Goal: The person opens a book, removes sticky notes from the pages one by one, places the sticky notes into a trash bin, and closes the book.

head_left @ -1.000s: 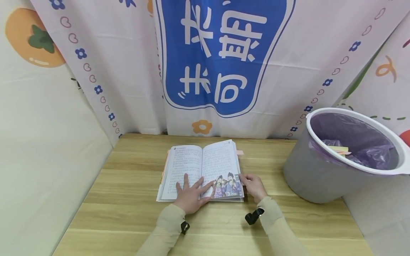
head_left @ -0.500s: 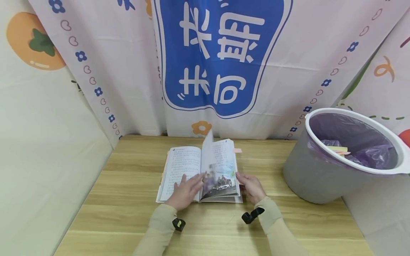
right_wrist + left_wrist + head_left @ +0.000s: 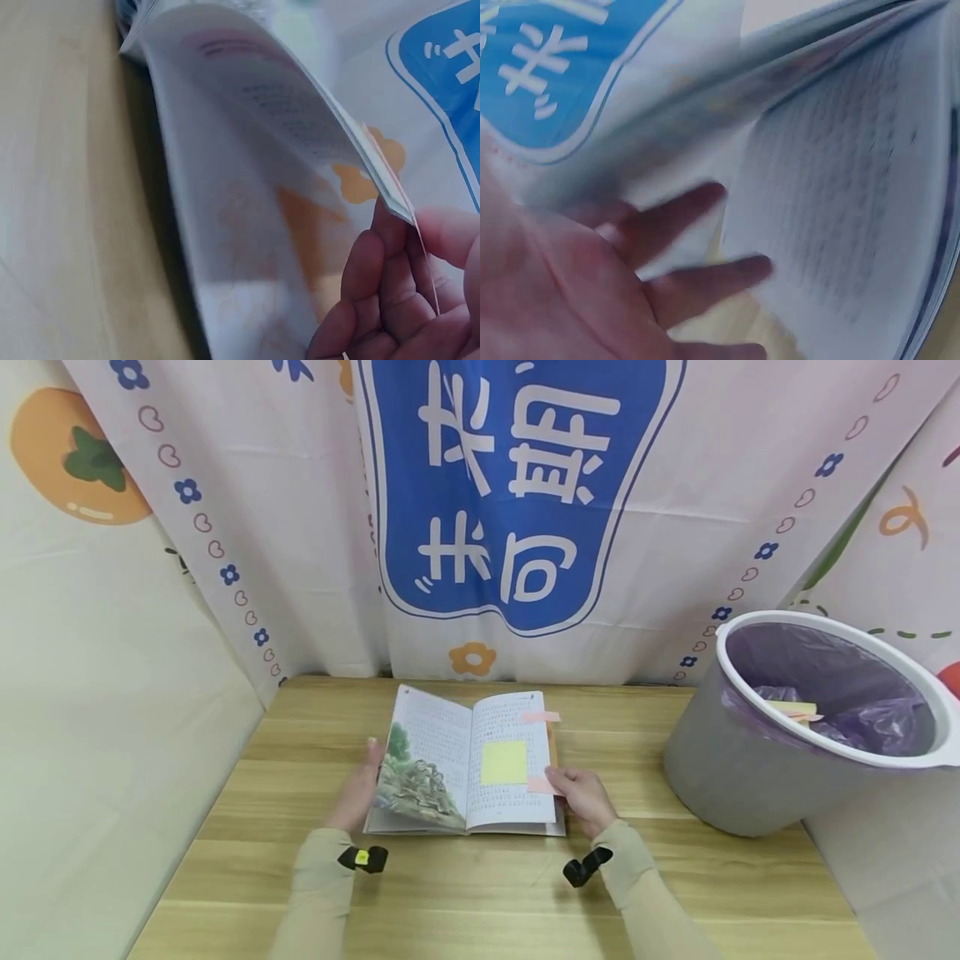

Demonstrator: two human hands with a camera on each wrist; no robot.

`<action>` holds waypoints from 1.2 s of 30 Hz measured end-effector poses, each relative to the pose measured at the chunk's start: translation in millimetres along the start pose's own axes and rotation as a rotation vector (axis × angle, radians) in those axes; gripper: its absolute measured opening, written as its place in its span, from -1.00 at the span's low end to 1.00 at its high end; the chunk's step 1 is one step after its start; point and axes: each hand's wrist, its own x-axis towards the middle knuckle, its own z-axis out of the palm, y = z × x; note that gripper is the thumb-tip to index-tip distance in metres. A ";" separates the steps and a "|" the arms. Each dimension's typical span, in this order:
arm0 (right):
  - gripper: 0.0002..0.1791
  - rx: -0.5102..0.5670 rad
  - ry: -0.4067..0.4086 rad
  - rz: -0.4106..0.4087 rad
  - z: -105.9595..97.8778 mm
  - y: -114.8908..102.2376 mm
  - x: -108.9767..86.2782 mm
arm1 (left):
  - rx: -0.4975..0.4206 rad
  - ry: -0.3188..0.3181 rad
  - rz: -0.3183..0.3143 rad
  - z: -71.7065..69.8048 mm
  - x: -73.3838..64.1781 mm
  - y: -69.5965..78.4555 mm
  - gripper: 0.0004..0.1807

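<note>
Book pages (image 3: 501, 718) sit pinched in the right hand (image 3: 587, 797) (yellow note (image 3: 504, 763) just leftward). Opposite, the left hand (image 3: 357, 788) is spread.

- Bright and evenly lit across the head view, warmer in tone at lower left.
- Shaded softly on the counter (image 3: 240, 860), beside the right sleeve (image 3: 660, 910) at lower right of centre.
- Stretched by the wide lens toward the right edge, notably at the bin (image 3: 750, 768); darker within its liner (image 3: 862, 668).
- Clear on the curtain (image 3: 675, 577) at top; too fine to read on the book (image 3: 427, 718).
- Dim and bluish in the left wrist view, smeared across the left hand (image 3: 600, 277) and printed page (image 3: 817, 172).
- Dim also in the right wrist view, nearly black along the book's left border, softly focused around the right hand (image 3: 405, 292).
</note>
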 end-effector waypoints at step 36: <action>-0.70 -0.451 0.143 -0.034 -22.9 5.0 -4.2 | 0.770 -0.045 0.305 133.3 -1.6 7.5 -0.39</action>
